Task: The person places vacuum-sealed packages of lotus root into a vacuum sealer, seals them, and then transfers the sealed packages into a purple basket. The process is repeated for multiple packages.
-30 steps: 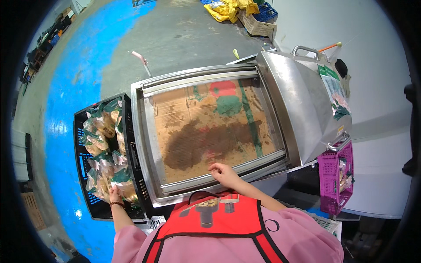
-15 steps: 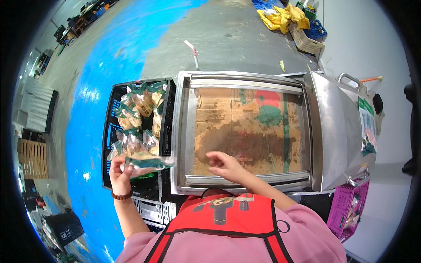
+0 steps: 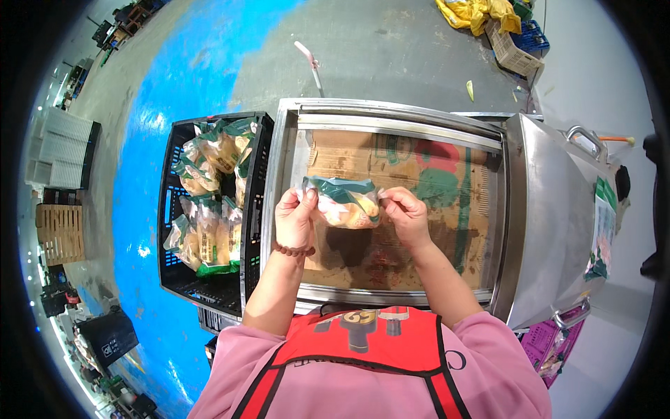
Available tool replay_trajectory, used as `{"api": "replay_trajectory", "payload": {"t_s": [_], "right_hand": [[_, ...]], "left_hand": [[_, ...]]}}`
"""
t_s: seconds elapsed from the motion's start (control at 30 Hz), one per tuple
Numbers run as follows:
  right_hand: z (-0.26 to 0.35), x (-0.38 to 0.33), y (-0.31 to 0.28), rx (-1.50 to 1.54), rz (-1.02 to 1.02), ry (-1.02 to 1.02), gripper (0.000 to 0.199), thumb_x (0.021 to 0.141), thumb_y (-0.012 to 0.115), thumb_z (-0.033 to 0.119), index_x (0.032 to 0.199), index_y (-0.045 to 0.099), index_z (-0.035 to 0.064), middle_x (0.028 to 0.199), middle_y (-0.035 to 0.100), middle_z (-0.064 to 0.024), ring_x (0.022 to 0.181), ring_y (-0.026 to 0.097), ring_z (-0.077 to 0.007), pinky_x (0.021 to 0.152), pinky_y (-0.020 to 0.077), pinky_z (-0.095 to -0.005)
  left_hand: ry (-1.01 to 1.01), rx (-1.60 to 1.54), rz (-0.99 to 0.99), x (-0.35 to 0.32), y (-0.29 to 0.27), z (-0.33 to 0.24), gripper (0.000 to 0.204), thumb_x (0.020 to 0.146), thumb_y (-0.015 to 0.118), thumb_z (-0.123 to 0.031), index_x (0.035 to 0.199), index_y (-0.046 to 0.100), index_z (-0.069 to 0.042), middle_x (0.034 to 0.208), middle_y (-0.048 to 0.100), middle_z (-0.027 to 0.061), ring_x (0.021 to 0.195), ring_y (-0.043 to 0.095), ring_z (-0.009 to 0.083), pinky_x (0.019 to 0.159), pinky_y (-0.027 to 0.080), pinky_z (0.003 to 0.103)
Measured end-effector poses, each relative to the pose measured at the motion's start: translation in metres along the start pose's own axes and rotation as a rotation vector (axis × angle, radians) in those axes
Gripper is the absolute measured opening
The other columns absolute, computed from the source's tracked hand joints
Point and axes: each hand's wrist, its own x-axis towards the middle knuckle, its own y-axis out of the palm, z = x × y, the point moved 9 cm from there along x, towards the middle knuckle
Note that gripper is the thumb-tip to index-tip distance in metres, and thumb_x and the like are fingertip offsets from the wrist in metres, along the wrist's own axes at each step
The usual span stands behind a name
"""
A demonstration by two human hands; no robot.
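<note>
In the head view, your left hand [image 3: 294, 222] grips the left end of the clear-and-green bag [image 3: 349, 208], and your right hand [image 3: 410, 218] pinches its right end. The bag is held over the cardboard [image 3: 335, 152], long axis running left to right between your hands, neither nearer.

A clear plastic bag [image 3: 347, 209] with a dark green band contains pale yellow pieces; it stretches crosswise, pinched at its 2 ends, above brown cardboard [image 3: 380, 251].
</note>
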Motion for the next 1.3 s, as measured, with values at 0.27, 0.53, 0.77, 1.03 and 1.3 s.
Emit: {"api": "replay_trajectory", "payload": {"t_s": [0.27,0.53,0.77,1.03,1.3], "right_hand": [[-0.056,0.026,-0.045,0.269,-0.364,-0.027,0.007,0.094,0.055,0.01,0.097,0.058,0.0048,0.092,0.059,0.0012,0.081,0.053,-0.008,0.076,0.0436,-0.024],[-0.051,0.048,-0.022,0.16,-0.408,0.027,0.009,0.096,0.053,0.015,0.095,0.054,0.0067,0.082,0.056,0.0038,0.071,0.049,-0.0037,0.065,0.0408,-0.0188],[-0.116,0.112,-0.046,-0.011,-0.57,0.122,0.009,0.093,0.057,0.011,0.092,0.057,0.0017,0.077,0.059,0.0008,0.065,0.05,-0.0034,0.058,0.0402,-0.0191],[-0.111,0.149,-0.055,-0.604,-0.512,0.111,0.024,0.086,0.059,0.009,0.109,0.061,0.0115,0.069,0.062,-0.0087,0.059,0.059,-0.0166,0.058,0.0469,-0.0307],[-0.1,0.165,-0.048,-0.914,-0.369,0.007,0.027,0.087,0.057,0.014,0.113,0.066,0.0169,0.091,0.067,-0.0141,0.079,0.065,-0.0314,0.069,0.0512,-0.0389]], "left_hand": [[0.054,0.222,-0.065,0.039,-0.021,0.002,0.004,0.088,0.064,-0.007,0.092,0.063,-0.006,0.088,0.065,0.0033,0.082,0.059,0.0108,0.078,0.046,0.026],[0.089,0.044,-0.078,0.058,-0.037,0.003,0.005,0.091,0.058,-0.004,0.096,0.057,-0.006,0.094,0.065,0.0053,0.086,0.062,0.0144,0.08,0.05,0.027],[0.143,0.576,-0.31,0.156,-0.074,0.032,0.009,0.091,0.06,-0.011,0.09,0.059,-0.002,0.081,0.06,-0.0009,0.072,0.05,0.0054,0.063,0.042,0.02],[0.118,1.064,-0.424,0.208,-0.085,0.054,0.023,0.086,0.068,-0.021,0.081,0.064,0.001,0.067,0.061,0.003,0.059,0.051,0.0074,0.056,0.044,0.025],[0.135,1.041,-0.431,0.22,-0.088,0.049,0.024,0.081,0.073,-0.019,0.075,0.064,0.002,0.063,0.06,0.0013,0.056,0.049,0.0049,0.05,0.041,0.022]]}}
